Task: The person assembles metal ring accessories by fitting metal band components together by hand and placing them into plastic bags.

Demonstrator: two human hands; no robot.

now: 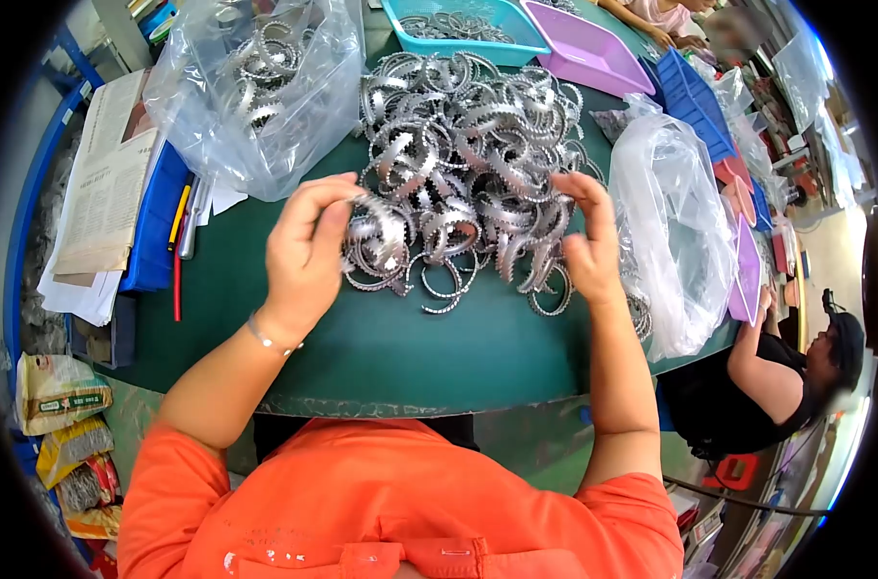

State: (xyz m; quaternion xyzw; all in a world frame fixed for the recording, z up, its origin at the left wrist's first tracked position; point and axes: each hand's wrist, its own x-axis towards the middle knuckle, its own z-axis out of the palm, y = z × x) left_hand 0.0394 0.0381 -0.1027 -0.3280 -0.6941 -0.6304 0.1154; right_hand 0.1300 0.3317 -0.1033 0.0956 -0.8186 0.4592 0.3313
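Note:
A large heap of curved silver metal bands (448,159), open rings with notched edges that look like bangles, lies in front of me on the green table. At the heap's left edge my left hand (306,249) pinches one silver band (389,230) between thumb and fingers; that band is smeared by motion. My right hand (591,239) is at the heap's right side, its thumb and fingers apart, with nothing visible between them. Near the front of the heap lie a few separate bands (443,287), and another band (552,291) rests close to my right hand.
A clear plastic bag (255,106) with more bands stands back left, beside a blue bin (147,261) topped with newspaper (106,183). A turquoise tray (516,55) and purple tray (593,43) are behind. Plastic bags (672,232) lie right; another person (762,386) sits there.

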